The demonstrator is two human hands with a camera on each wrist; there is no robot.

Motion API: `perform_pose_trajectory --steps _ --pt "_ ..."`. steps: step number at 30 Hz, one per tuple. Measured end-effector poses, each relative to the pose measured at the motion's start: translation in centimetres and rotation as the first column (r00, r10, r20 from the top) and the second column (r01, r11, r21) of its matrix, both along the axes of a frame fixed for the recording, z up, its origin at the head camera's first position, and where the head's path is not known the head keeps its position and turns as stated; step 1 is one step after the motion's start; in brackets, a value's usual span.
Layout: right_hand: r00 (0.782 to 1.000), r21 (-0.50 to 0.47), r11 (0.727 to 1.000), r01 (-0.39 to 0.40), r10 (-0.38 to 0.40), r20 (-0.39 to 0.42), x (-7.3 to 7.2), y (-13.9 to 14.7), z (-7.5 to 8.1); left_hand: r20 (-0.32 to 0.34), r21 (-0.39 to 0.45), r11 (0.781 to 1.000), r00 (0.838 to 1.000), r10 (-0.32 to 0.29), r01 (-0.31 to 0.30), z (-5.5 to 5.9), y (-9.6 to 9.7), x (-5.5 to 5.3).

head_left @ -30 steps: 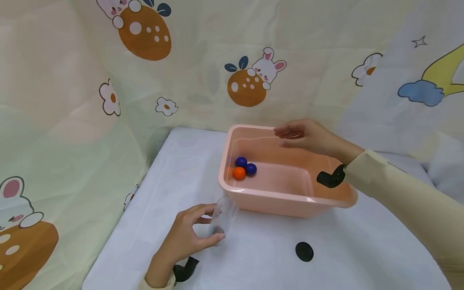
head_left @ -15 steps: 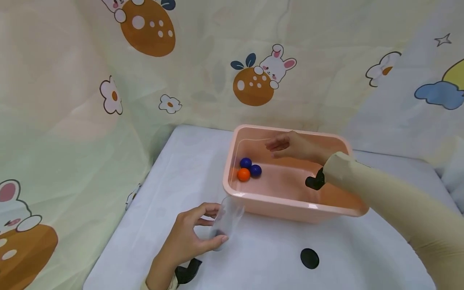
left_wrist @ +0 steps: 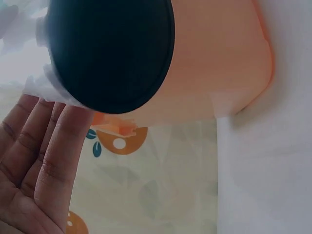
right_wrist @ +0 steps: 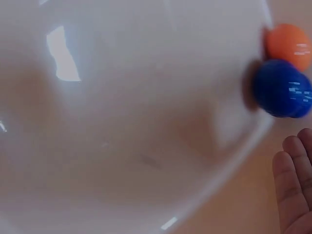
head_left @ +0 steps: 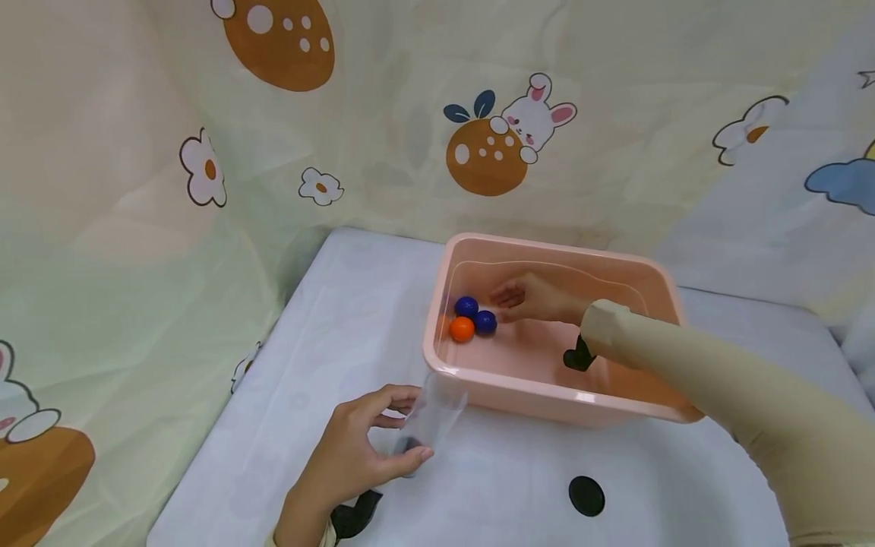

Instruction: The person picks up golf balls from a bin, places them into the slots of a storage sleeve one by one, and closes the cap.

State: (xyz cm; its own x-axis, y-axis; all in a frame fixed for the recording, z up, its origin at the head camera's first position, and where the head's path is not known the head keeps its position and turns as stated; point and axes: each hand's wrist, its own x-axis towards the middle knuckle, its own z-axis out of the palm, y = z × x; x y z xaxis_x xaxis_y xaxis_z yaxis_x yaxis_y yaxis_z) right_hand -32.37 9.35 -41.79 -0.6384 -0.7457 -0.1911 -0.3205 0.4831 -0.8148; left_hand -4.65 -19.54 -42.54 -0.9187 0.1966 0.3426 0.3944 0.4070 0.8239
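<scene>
My left hand (head_left: pixel 358 441) grips a clear plastic container (head_left: pixel 434 414), tilted, with thumb and fingers on opposite sides, in front of the basin. In the left wrist view its dark round end (left_wrist: pixel 112 53) fills the upper middle, beside my fingers (left_wrist: pixel 58 165). A pink basin (head_left: pixel 519 380) stands on the table. Inside, at its left end, an orange ball (head_left: pixel 462 329) and two blue balls (head_left: pixel 485 323) sit close together. My right hand (head_left: pixel 529 298) reaches down into the basin, just right of the blue balls, with extended fingers (right_wrist: pixel 290 180) and nothing held.
A black disc (head_left: pixel 586 496) lies on the white-covered table (head_left: pixel 328 334) in front of the basin. Printed cloth (head_left: pixel 383 114) hangs behind and to the left of the table.
My right hand has come down and left from above the basin's back rim to beside the balls. The left hand keeps its hold on the container. The head view has shifted slightly.
</scene>
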Motion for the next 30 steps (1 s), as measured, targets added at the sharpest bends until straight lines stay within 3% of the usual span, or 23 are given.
perform_pose_trajectory --steps 10,19,30 --pt "0.998 0.028 0.999 -0.021 0.02 0.055 -0.5 -0.8 -2.6 0.03 0.011 1.0 1.0 -0.007 0.006 0.0 0.2 0.1" --pt "0.998 0.101 0.993 0.067 -0.069 0.012 0.0 -1.8 -2.2 -0.019 0.016 1.0 1.0 -0.009 0.01 -0.1 0.3 -0.3" --pt "0.997 0.161 0.984 0.08 -0.082 0.0 -0.2 -2.3 -2.2 0.01 0.015 1.0 1.0 0.002 -0.002 -0.4 0.0 -0.6"
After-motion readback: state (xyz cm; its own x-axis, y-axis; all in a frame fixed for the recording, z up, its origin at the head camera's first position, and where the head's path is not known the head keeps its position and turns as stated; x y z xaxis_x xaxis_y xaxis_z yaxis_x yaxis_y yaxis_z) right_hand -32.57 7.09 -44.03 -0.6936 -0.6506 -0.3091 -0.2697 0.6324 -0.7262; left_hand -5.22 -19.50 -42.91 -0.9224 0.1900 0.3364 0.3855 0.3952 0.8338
